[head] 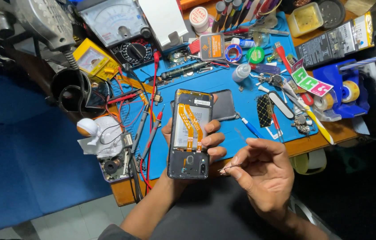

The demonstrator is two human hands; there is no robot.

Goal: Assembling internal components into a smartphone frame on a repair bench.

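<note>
Blue mat [223,84]; left hand [206,140] holds opened phone [190,133] lengthwise.

Opened phone [190,135] in left hand [206,142], thin tweezers [229,168] in right hand [261,171], above cluttered blue mat [223,82].

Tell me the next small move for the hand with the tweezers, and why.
Probably bring the tweezers in the right hand across to the opened phone: the left hand holds it steady, back off, and the tips sit just beside its lower edge.

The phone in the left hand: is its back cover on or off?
Off. The phone in the left hand shows its bare battery and orange flex cables; a dark cover lies behind it.
</note>
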